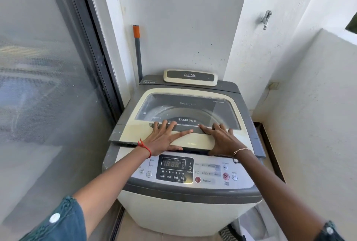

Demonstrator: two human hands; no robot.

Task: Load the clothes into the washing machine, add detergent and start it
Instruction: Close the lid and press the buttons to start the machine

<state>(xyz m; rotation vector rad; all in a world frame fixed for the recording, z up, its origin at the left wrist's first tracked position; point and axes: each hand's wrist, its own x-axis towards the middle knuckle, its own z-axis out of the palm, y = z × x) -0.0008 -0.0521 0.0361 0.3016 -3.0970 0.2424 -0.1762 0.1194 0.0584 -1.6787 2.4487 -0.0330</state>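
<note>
Cream plastic lid (135, 132): smooth and rounded with a grey rim, it lay across the top of the washing machine (185, 208), a dark gap showing under its front edge.
Window (193, 105): a curved, tinted clear panel; the drum ring showed through it.
Left hand (164, 140): palm down on the lid, fingers (166, 125) straight and spread, tips on the grey handle strip (185, 128).
Right hand (222, 140): flat too, fingers fanned, tips over the strip's right end.
Control panel (208, 173): glossy, just below both wrists, with digits lit on the dark display (172, 164).
Pole (137, 51): grey with an orange grip, upright behind the machine's left corner.
</note>
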